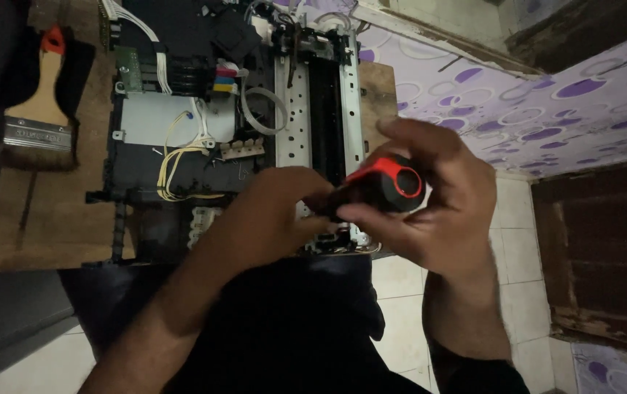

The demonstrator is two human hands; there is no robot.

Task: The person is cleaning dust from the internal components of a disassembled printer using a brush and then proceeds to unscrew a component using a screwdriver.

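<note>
My right hand (437,211) grips the red and black handle of a screwdriver (383,186), held over the near right corner of an opened printer (204,124). My left hand (270,211) is closed around the front of the same tool, its fingers touching it just left of the handle. The tool's shaft and tip are hidden behind my hands. The printer lies with its cover off, showing a metal rail, white and yellow wires, a green circuit board and coloured ink tubes.
A paint brush (36,109) with a wooden handle lies on the wooden board (51,226) left of the printer. White floor tiles (518,248) and a purple patterned wall (547,109) are to the right. A dark wooden panel (605,248) stands at the far right.
</note>
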